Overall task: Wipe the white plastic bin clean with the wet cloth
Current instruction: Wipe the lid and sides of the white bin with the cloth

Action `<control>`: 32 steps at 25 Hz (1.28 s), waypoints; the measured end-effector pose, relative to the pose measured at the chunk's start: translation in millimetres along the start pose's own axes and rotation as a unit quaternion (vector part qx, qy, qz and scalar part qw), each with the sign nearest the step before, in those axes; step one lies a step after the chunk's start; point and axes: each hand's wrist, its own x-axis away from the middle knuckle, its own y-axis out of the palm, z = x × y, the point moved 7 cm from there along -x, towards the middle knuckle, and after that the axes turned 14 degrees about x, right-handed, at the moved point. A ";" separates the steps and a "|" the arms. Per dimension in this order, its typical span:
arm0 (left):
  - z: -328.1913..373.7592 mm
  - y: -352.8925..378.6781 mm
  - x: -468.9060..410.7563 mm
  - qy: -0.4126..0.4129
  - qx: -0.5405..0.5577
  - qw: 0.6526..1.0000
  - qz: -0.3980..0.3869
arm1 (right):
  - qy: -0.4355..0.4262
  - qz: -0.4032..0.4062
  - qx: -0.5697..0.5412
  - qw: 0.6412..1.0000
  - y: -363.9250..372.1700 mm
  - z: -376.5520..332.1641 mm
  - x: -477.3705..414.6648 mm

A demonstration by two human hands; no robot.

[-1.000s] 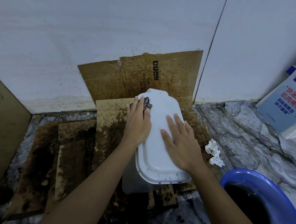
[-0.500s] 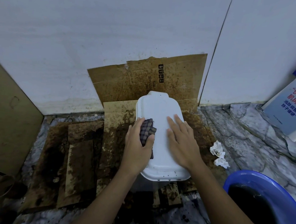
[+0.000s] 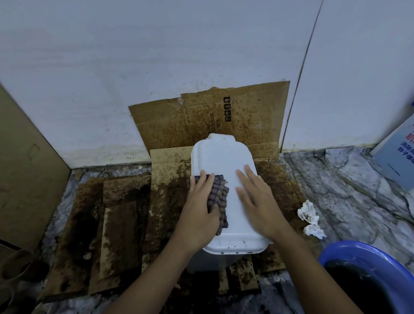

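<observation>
The white plastic bin [image 3: 221, 159] stands on stained cardboard against the wall, its closed lid facing up with dark specks along the near rim. My left hand [image 3: 198, 211] presses a dark checked wet cloth [image 3: 219, 195] flat on the lid's left side, fingers spread over it and thumb on its lower part. My right hand [image 3: 259, 202] lies flat on the lid's right side with fingers apart, holding nothing. The bin's body under the lid is mostly hidden by my arms.
Soiled cardboard sheets [image 3: 123, 214] cover the floor to the left and lean on the wall [image 3: 204, 115]. A blue basin [image 3: 365, 256] of dark water sits at the lower right. Crumpled white tissue [image 3: 310, 219] lies right of the bin. A printed box [image 3: 409, 151] stands at the far right.
My left hand has dragged the cloth from the lid's far left corner toward me along the left side. My right hand has stayed flat on the lid.
</observation>
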 end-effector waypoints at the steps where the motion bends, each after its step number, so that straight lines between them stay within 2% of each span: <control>1: -1.7 -0.8 -1.0 0.005 -0.023 1.000 -0.002 | 0.005 0.010 -0.013 1.000 2.0 -0.3 1.1; 6: -7.7 -3.5 -1.7 0.008 -0.161 0.986 0.034 | -0.002 0.026 -0.052 0.998 11.4 -4.0 -1.8; 9: -4.2 2.4 6.9 0.016 -0.195 0.980 0.029 | 0.003 0.033 -0.070 0.997 12.6 -6.3 -1.3; 12: 3.0 -1.1 14.5 0.056 -0.106 0.992 0.031 | 0.012 0.028 -0.084 0.996 12.6 -7.6 1.0; 14: -1.2 -31.5 1.1 0.064 0.006 0.992 0.105 | 0.019 0.030 -0.075 0.997 11.1 -8.0 1.4; 16: -15.8 -64.1 -23.5 0.022 0.063 0.984 0.167 | 0.023 0.032 -0.061 0.997 10.5 -10.8 2.0; 19: -36.7 -76.6 -57.5 -0.111 0.118 0.976 0.147 | 0.079 0.034 -0.061 0.994 12.8 -9.7 2.3; 21: -41.1 -75.0 -67.7 -0.158 0.148 0.968 0.128 | 0.100 0.039 -0.059 0.992 15.4 -9.7 2.2; 32: -54.4 -99.0 -64.2 -0.144 0.197 0.964 0.102 | 0.079 0.008 -0.050 0.996 14.3 -29.4 -11.5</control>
